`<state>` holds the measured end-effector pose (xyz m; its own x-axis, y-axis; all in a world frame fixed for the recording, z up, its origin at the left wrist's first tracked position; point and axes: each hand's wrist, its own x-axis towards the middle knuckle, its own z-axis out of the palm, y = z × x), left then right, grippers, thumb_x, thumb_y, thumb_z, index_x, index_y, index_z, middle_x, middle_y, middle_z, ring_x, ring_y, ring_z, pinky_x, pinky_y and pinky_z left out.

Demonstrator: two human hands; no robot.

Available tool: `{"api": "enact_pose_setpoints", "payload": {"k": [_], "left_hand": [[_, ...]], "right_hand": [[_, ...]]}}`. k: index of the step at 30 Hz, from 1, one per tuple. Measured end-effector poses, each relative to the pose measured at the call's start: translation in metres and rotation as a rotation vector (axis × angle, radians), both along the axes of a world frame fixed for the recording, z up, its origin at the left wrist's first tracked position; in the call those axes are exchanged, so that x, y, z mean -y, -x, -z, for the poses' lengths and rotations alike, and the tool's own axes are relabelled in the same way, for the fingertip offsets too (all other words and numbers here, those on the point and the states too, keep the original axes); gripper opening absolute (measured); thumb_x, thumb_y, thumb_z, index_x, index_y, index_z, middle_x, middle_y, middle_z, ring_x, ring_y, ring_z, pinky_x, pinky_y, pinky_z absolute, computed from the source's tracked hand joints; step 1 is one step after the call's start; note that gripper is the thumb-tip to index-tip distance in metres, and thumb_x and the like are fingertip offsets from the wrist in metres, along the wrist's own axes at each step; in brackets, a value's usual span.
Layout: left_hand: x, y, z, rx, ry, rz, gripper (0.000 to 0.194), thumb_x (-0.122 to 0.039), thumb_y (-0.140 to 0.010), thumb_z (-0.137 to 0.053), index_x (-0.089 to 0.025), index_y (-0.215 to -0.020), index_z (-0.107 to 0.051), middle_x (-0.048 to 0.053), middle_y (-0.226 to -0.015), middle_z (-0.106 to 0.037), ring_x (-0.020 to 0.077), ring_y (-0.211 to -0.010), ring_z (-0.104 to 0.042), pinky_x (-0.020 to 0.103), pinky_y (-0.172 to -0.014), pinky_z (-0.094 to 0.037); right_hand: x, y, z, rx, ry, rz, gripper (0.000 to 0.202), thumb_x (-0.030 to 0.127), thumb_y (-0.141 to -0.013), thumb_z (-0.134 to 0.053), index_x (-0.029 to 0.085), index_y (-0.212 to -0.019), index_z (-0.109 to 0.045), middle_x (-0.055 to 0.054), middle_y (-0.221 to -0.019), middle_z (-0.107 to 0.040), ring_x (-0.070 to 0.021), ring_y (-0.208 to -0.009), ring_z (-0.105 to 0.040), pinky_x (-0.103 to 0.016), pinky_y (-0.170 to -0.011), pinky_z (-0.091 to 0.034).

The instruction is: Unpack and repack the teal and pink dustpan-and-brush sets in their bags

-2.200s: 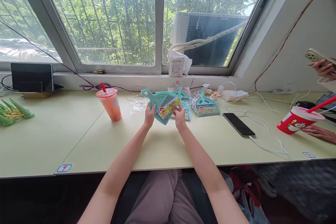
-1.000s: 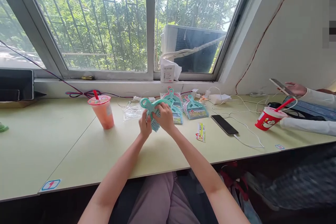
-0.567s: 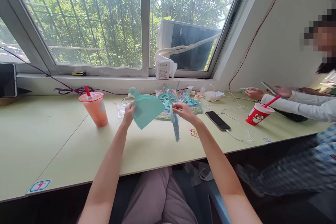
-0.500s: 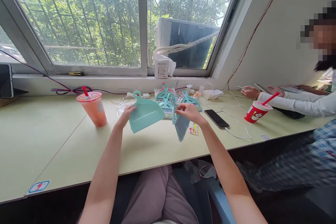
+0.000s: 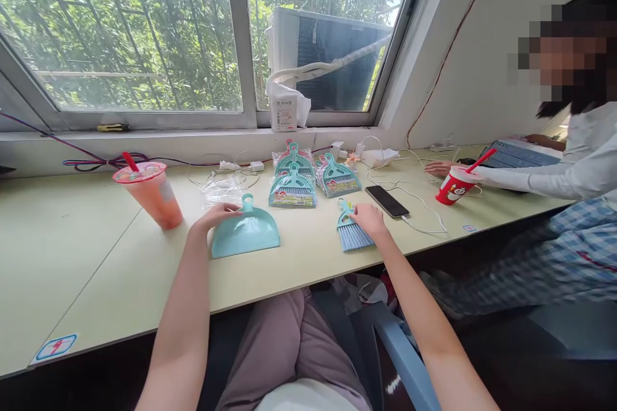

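Note:
A teal mini dustpan (image 5: 248, 236) lies flat on the pale green table (image 5: 96, 250). My left hand (image 5: 215, 214) rests at its left with the fingertips on its handle. To the right, a small teal brush (image 5: 353, 236) lies on the table with its bristles toward me. My right hand (image 5: 369, 218) covers its handle end and grips it. Behind both, three packaged dustpan-and-brush sets (image 5: 292, 189) lie in clear wrappers near the window sill.
An orange drink cup (image 5: 152, 197) with a red straw stands left of the dustpan. Empty clear wrapping (image 5: 220, 191) lies behind my left hand. A black phone (image 5: 386, 201) on a white cable lies to the right. Beyond it are a red cup (image 5: 453, 185) and a seated person's sleeve (image 5: 525, 178).
I stripped the label off the set and pulled the brush out of the dustpan. Both hands came down, so dustpan and brush now lie apart on the table. The view turned right.

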<state>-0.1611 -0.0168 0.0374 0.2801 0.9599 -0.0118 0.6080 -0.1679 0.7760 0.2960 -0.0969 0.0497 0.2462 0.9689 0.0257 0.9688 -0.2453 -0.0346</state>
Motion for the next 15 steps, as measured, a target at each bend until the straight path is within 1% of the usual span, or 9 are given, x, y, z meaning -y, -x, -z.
{"api": "enact_pose_setpoints", "payload": {"k": [3, 5, 7, 10, 12, 15], "left_hand": [[-0.006, 0.001, 0.007, -0.049, -0.014, -0.002, 0.049, -0.061, -0.059, -0.074, -0.020, -0.086, -0.075, 0.005, -0.086, -0.070, 0.0238, -0.083, -0.061, 0.029, -0.072, -0.045], [-0.008, 0.001, 0.010, -0.067, -0.046, -0.010, 0.048, -0.059, -0.058, -0.075, -0.020, -0.087, -0.073, 0.004, -0.086, -0.068, 0.0233, -0.084, -0.060, 0.029, -0.072, -0.044], [-0.007, -0.001, 0.009, -0.091, -0.057, -0.012, 0.045, -0.057, -0.058, -0.075, -0.020, -0.082, -0.071, 0.003, -0.082, -0.065, 0.0226, -0.082, -0.059, 0.028, -0.069, -0.042], [-0.004, -0.005, 0.005, -0.107, -0.032, -0.004, 0.042, -0.056, -0.056, -0.076, -0.019, -0.071, -0.066, 0.002, -0.072, -0.060, 0.0208, -0.073, -0.055, 0.027, -0.063, -0.039], [0.000, -0.007, 0.000, -0.048, -0.012, 0.007, 0.041, -0.055, -0.057, -0.076, -0.019, -0.068, -0.061, 0.000, -0.070, -0.057, 0.0189, -0.070, -0.053, 0.026, -0.060, -0.038], [0.008, -0.007, -0.007, 0.160, 0.069, -0.019, 0.043, -0.055, -0.060, -0.076, -0.020, -0.078, -0.058, -0.002, -0.073, -0.058, 0.0163, -0.067, -0.055, 0.024, -0.055, -0.039]], "right_hand": [[-0.001, -0.010, 0.005, -0.003, -0.060, -0.004, 0.017, 0.025, -0.094, -0.060, 0.018, -0.104, -0.072, -0.012, -0.110, -0.071, -0.0245, -0.102, -0.066, -0.029, -0.078, -0.045], [-0.003, -0.016, 0.008, 0.009, -0.095, -0.024, 0.018, 0.024, -0.093, -0.062, 0.020, -0.109, -0.071, -0.011, -0.117, -0.068, -0.0239, -0.104, -0.065, -0.029, -0.080, -0.045], [-0.006, -0.021, 0.012, 0.018, -0.103, -0.045, 0.021, 0.024, -0.093, -0.065, 0.023, -0.112, -0.071, -0.010, -0.120, -0.066, -0.0244, -0.108, -0.063, -0.030, -0.081, -0.045], [-0.011, -0.025, 0.016, 0.023, -0.109, -0.061, 0.018, 0.025, -0.092, -0.066, 0.023, -0.108, -0.073, -0.009, -0.117, -0.067, -0.0256, -0.115, -0.058, -0.030, -0.081, -0.045], [-0.013, -0.025, 0.019, 0.028, -0.129, -0.063, 0.014, 0.025, -0.091, -0.067, 0.021, -0.103, -0.074, -0.011, -0.115, -0.067, -0.0264, -0.116, -0.057, -0.031, -0.081, -0.045], [-0.014, -0.028, 0.019, 0.033, -0.167, -0.082, 0.009, 0.022, -0.090, -0.068, 0.017, -0.094, -0.074, -0.013, -0.113, -0.068, -0.0282, -0.115, -0.057, -0.034, -0.087, -0.045]]}}
